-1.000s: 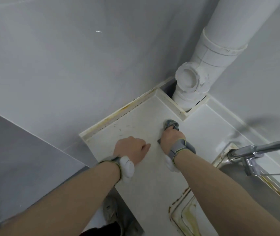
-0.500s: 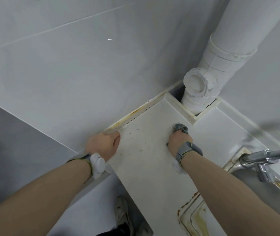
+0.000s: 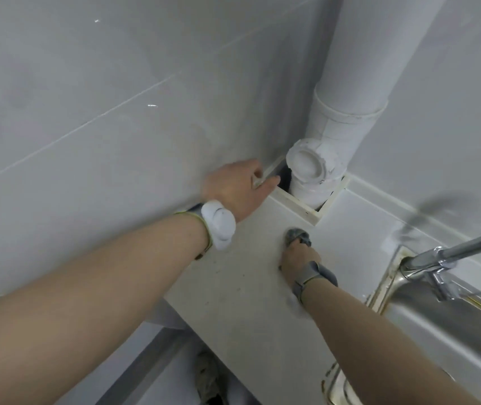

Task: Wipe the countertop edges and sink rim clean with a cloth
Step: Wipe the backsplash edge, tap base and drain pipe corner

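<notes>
On the white surface [image 3: 233, 302], near the back corner, right hand [image 3: 299, 255] fingers curled round a bunched grey cloth [image 3: 298, 235], pressing it down just in front of the pipe cutout. Left hand [image 3: 237, 188] at the wall-side edge strip beside the white drain pipe [image 3: 350, 118], thumb and a finger extended toward the cutout; hand is motion-blurred, cannot tell if that grip has anything in it. Both wrists carry bands, white puck on the left. Steel sink [image 3: 444, 325] at right with brownish-stained rim, chrome faucet [image 3: 449, 255] over it. Small dark specks on surface between the arms. Grey tiled wall [image 3: 101, 97] behind. Shoe [image 3: 208, 378] on floor below.
</notes>
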The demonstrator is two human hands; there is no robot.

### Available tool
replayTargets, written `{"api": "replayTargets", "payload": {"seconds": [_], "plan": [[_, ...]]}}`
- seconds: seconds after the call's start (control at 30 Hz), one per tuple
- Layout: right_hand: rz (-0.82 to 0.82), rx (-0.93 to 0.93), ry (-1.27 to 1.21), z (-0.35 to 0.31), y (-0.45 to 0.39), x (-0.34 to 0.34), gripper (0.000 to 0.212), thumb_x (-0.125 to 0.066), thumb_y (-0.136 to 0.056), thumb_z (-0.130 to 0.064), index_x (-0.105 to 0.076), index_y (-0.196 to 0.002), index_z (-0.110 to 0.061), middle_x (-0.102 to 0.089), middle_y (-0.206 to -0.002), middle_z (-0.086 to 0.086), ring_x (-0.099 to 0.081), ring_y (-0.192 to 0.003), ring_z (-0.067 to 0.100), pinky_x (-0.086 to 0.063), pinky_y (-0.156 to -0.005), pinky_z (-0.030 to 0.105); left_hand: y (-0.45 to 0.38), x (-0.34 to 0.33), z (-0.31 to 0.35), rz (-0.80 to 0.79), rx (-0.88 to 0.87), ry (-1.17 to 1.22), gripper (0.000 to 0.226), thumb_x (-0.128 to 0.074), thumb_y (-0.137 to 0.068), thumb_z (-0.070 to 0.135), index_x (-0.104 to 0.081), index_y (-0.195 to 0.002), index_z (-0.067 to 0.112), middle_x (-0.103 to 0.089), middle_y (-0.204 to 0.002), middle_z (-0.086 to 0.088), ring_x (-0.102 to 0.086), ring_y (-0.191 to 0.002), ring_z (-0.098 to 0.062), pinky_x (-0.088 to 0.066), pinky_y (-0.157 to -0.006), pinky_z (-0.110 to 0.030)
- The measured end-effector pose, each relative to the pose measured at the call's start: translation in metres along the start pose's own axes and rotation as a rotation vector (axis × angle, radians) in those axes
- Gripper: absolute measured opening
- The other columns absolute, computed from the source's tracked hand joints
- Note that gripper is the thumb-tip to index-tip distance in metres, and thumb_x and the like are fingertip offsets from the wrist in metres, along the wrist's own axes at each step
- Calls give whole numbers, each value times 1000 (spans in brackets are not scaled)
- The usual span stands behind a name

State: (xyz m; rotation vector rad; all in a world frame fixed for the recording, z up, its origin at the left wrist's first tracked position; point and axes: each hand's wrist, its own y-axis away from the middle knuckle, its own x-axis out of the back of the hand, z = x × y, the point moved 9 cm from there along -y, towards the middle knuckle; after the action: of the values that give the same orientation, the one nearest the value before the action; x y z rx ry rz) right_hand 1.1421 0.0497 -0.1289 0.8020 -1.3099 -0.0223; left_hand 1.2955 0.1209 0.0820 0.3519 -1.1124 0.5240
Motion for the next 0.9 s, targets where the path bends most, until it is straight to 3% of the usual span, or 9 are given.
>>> {"api": "replayTargets", "payload": {"seconds": [0.13, 0.23, 0.37, 0.4, 0.47, 0.53, 0.7, 0.8, 0.9], "plan": [[19, 13, -26, 5, 3, -1, 68, -55, -94, -30, -21, -145, -1, -49, -135, 15, -57, -114, 28, -50, -83, 35, -64, 0, 63, -211, -58, 124, 78, -50, -78, 77, -47, -129, 17, -56, -119, 4, -56, -103, -20, -41, -79, -30], [39, 53, 5, 4, 5, -3, 70, -52, -94, -33, -17, -147, -3, -45, -135, 15, -57, -112, 28, -50, -83, 34, -90, -13, 93, -333, -136, 42, 80, -54, -80, 74, -45, -136, 17, -54, -127, 7, -55, -109, -21, -34, -80, -26], [110, 92, 18, 1, 7, -1, 63, -50, -94, -31, -24, -144, -1, -51, -128, 15, -60, -105, 28, -50, -78, 34, -110, -50, 103, -571, -98, 5, 86, -55, -80, 73, -39, -146, 20, -46, -146, 1, -46, -130, -23, -37, -103, -27], [125, 112, 4, 0, 6, 0, 59, -50, -94, -29, -27, -141, -1, -53, -125, 14, -62, -102, 28, -49, -74, 34, -113, -55, 100, -614, -66, 11, 85, -57, -79, 73, -43, -142, 19, -50, -142, -2, -51, -126, -24, -41, -101, -29], [133, 143, -25, 4, 1, 3, 51, -48, -94, -25, -31, -136, -2, -57, -119, 14, -62, -97, 30, -44, -68, 34, -120, -65, 99, -664, -39, 79, 60, -60, -80, 67, -60, -112, 17, -64, -110, -4, -64, -95, -22, -51, -75, -22], [144, 165, -63, 5, -5, 9, 42, -44, -94, -20, -37, -132, -5, -60, -115, 13, -62, -95, 31, -42, -67, 34, -125, -67, 97, -639, -30, 207, 36, -63, -85, 54, -56, -84, 19, -60, -82, 1, -60, -74, -20, -49, -63, -21], [165, 206, -183, -13, -42, 37, 25, -46, -91, -16, -52, -114, -9, -62, -109, 13, -60, -96, 31, -40, -68, 33, -119, -60, 99, -628, -20, 235, 39, -64, -81, 56, -59, -97, 21, -64, -89, 0, -64, -76, -20, -51, -68, -26], [200, 233, -164, -37, -69, 58, 25, -46, -91, -14, -55, -113, -12, -64, -112, 12, -62, -99, 31, -49, -78, 36, -118, -59, 99, -621, -19, 254, 38, -65, -82, 57, -57, -98, 23, -59, -83, 6, -59, -70, -14, -47, -60, -21], [257, 266, -114, -57, -81, 70, 25, -44, -92, -13, -55, -114, -14, -63, -115, 10, -62, -101, 31, -49, -84, 39, -117, -58, 99, -637, -16, 209, 46, -63, -83, 58, -57, -107, 18, -60, -85, 2, -62, -74, -21, -45, -58, -20]]}}
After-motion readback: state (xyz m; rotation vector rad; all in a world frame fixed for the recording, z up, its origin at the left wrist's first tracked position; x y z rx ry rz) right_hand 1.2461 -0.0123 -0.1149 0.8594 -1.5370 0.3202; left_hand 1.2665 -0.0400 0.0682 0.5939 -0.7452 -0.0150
